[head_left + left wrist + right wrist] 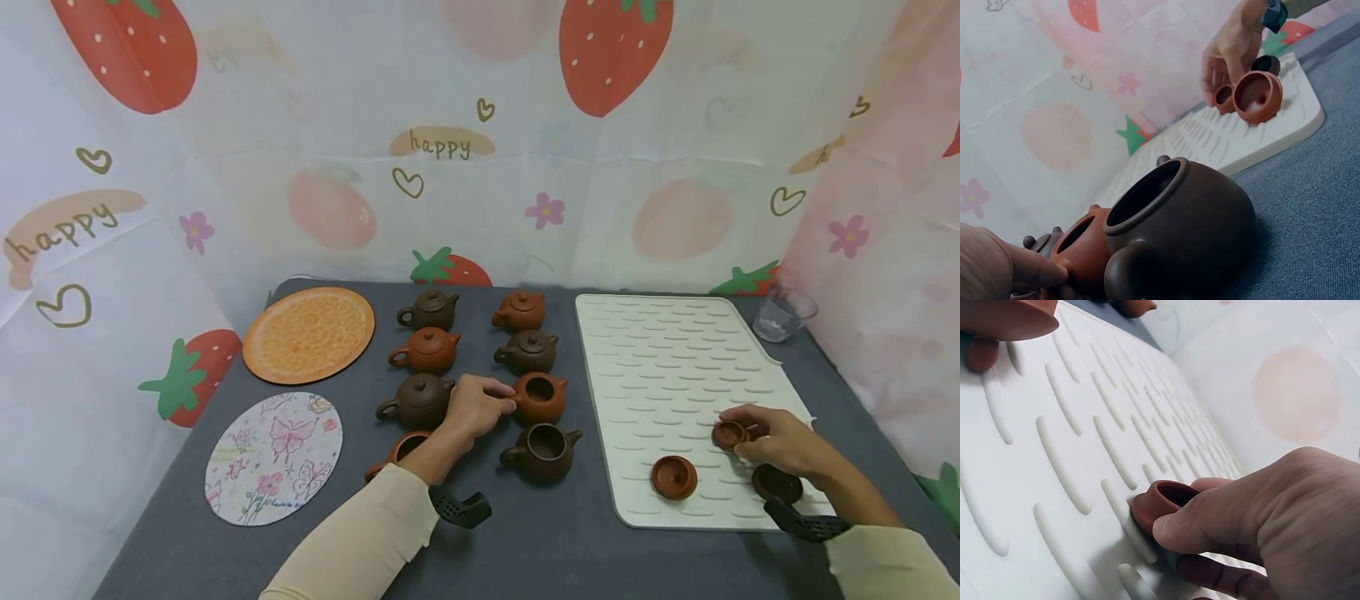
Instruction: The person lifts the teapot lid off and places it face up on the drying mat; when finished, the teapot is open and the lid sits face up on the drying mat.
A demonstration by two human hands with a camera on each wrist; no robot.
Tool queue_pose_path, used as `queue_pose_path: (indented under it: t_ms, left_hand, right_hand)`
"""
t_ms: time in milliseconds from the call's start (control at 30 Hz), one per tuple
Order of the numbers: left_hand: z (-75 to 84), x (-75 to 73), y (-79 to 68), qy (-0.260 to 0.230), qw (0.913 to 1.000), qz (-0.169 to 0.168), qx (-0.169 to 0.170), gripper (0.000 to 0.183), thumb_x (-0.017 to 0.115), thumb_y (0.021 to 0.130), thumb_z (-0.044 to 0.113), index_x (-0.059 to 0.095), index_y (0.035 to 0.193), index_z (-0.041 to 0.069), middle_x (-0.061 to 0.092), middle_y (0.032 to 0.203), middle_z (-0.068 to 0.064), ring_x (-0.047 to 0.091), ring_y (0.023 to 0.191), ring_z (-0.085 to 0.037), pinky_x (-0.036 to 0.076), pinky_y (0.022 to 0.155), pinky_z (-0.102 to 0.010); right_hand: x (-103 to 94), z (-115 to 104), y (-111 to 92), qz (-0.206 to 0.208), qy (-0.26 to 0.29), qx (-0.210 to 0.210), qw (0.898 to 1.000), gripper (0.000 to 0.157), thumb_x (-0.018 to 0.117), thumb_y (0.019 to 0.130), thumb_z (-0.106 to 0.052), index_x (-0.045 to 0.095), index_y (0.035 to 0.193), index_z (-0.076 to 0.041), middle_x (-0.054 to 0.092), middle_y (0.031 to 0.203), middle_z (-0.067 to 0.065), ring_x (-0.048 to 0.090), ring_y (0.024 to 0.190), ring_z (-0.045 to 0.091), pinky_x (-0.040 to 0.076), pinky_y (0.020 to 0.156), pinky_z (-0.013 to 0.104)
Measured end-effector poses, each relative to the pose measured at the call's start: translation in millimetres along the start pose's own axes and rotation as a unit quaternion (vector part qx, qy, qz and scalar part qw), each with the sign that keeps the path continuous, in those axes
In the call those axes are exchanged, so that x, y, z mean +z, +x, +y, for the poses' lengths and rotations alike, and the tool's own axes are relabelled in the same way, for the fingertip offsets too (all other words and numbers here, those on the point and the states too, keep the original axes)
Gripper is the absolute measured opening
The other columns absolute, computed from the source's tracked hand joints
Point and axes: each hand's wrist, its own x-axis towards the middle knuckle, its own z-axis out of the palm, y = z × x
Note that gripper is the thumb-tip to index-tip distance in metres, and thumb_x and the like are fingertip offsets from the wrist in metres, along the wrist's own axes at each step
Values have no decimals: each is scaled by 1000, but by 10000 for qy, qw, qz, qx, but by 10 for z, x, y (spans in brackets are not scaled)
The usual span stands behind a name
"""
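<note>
1. A white ridged mat (660,375) is spread on the right of the dark-covered table, its near half occupied by three lids.
2. Five lidded teapots (420,402), three dark brown and two reddish, are ranged in two columns left of the mat; their insides are hidden by their lids.
3. Three pots are seen uncovered: a dark open teapot (543,468) nearest in the right column, a reddish open teapot (543,410) just behind it, and a partly hidden reddish pot (390,457) beside the left forearm. Only shadowed interiors are shown in the first two; what they contain cannot be told.
4. The left hand (474,407) is stretched between the columns, back upward, and the reddish open teapot is pinched at its handle side by thumb and forefinger.
5. The right hand (780,437) is lowered at the mat's right side, thumb set against fingers, a small reddish lid (730,435) grasped between them; whether the mat is touched by it cannot be told.
6. A clear cup (780,317) is placed beyond the mat's far right corner.
7. A loose reddish lid (674,478) and a dark lid (772,481), hollow sides up, are laid on the mat, the latter near the right wrist.
</note>
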Motion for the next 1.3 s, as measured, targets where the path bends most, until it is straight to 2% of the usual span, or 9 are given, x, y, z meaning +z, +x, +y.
queue_pose_path:
  t_ms: [233, 467, 733, 933, 1067, 1300]
  left_hand:
    - [-7, 2, -2, 3, 10000, 0, -17, 6, 76, 84, 8, 77, 88, 12, 65, 90, -3, 59, 76, -20, 47, 61, -33]
    - [10, 5, -5, 1, 10000, 6, 4, 6, 76, 84, 8, 78, 88, 12, 65, 89, -2, 59, 75, -19, 47, 61, -33]
    - [0, 8, 0, 4, 10000, 10, 11, 6, 76, 84, 8, 77, 88, 12, 65, 90, -2, 59, 75, -20, 47, 61, -33]
    - [-5, 11, -1, 8, 10000, 33, 39, 6, 76, 84, 7, 77, 88, 11, 65, 89, -3, 58, 74, -20, 46, 60, -32]
    - [-8, 16, -2, 21, 10000, 56, 60, 7, 76, 83, 7, 77, 88, 11, 64, 89, -3, 58, 75, -20, 46, 61, -32]
    - [-5, 15, -1, 23, 10000, 40, 88, 7, 76, 84, 7, 77, 89, 11, 64, 90, -3, 58, 76, -20, 47, 62, -33]
  right_hand:
    - [43, -26, 18, 210, -243, -224, 9992, 46, 71, 80, 0, 56, 122, 12, 63, 103, 16, 56, 85, 24, 47, 63, 30]
    - [25, -6, -5, 456, -675, -237, 9964, 45, 72, 77, -1, 59, 118, 13, 64, 100, 16, 54, 80, 22, 45, 63, 29]
    - [13, 46, -32, 397, -517, -284, 9975, 44, 70, 78, 3, 58, 118, 13, 63, 100, 16, 54, 78, 22, 47, 61, 30]
    - [19, 42, -49, 286, -145, -192, 9993, 50, 69, 79, 4, 52, 125, 13, 56, 98, 15, 51, 72, 21, 46, 58, 30]
    - [23, 36, -53, 301, -102, -172, 9993, 51, 70, 79, 3, 52, 125, 14, 54, 97, 14, 51, 71, 20, 46, 59, 30]
    - [4, 36, -48, 417, -710, -202, 9964, 39, 71, 79, -3, 61, 114, 12, 63, 94, 11, 54, 75, 21, 46, 60, 30]
